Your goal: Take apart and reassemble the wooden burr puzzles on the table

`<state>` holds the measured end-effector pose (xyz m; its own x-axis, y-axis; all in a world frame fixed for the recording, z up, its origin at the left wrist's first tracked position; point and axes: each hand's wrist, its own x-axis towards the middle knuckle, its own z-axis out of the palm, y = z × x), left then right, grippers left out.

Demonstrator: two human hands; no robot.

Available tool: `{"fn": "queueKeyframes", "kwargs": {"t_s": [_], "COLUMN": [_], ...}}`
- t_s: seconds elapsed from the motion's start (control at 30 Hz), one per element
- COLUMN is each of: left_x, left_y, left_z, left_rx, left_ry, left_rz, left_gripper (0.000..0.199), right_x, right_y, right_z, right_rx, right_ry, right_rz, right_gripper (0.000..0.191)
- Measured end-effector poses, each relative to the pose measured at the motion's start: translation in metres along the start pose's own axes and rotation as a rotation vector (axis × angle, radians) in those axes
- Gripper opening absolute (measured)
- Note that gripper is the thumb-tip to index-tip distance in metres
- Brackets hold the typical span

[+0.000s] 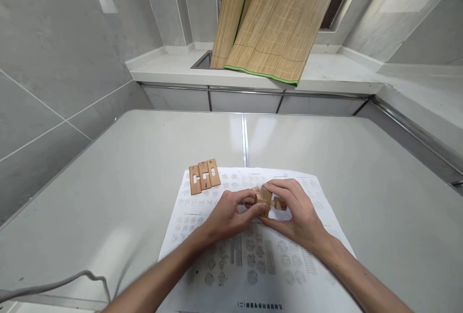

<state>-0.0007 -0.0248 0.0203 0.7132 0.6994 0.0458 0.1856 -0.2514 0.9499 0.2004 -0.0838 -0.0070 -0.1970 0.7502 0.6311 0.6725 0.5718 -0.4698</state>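
Left hand (226,216): narrow pinch, thumb and fingers on left side of the wooden block cluster (259,198)
Right hand (302,211): fingertips on top end of upright flat piece (266,197), thumb near its lower end; not wide
Wooden block cluster: between both hands, right of centre in lower half of frame, above printed sheet (171,240)
Darker block end (280,204): juts out right of upright flat piece, under right palm; contact with palm, cannot tell
Grip: left best as steady anchor, right best for small turns or slides, judged from the pinches
Alignment: flat piece probably wants to sit square to the blocks; tilt could bind it
Force: light, even pressure looks right; if it jams, back off and realign, no prying
Visibility: fingers hide the joints; loosening one finger at a time would show the fit
Numbered flat pieces (205,176): three, side by side at sheet's upper left, apart from hands
Table (90,183): pale, under sheet
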Motion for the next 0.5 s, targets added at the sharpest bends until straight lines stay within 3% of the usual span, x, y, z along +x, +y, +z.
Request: {"fn": "queueKeyframes", "kwargs": {"t_s": [0.13, 0.3, 0.4, 0.5], "left_x": [-0.001, 0.004, 0.006, 0.007], "left_y": [0.002, -0.002, -0.009, -0.013], "left_z": [0.003, -0.003, -0.01, -0.014], "left_rx": [-0.038, -0.159, -0.188, -0.214], "left_ry": [0.03, 0.173, 0.305, 0.341], "left_rz": [-0.042, -0.131, -0.149, -0.145], "left_gripper": [0.026, 0.031, 0.037, 0.039], "right_x": [-0.002, -0.004, -0.005, -0.005], "right_y": [0.0, 0.007, 0.011, 0.014], "right_z": [0.002, 0.003, 0.004, 0.004], "right_rx": [0.05, 0.088, 0.055, 0.035], "right_ry": [-0.025, -0.154, -0.253, -0.315], "right_rz": [0.059, 0.256, 0.308, 0.304], "right_gripper": [0.062, 0.092, 0.094, 0.089]}}
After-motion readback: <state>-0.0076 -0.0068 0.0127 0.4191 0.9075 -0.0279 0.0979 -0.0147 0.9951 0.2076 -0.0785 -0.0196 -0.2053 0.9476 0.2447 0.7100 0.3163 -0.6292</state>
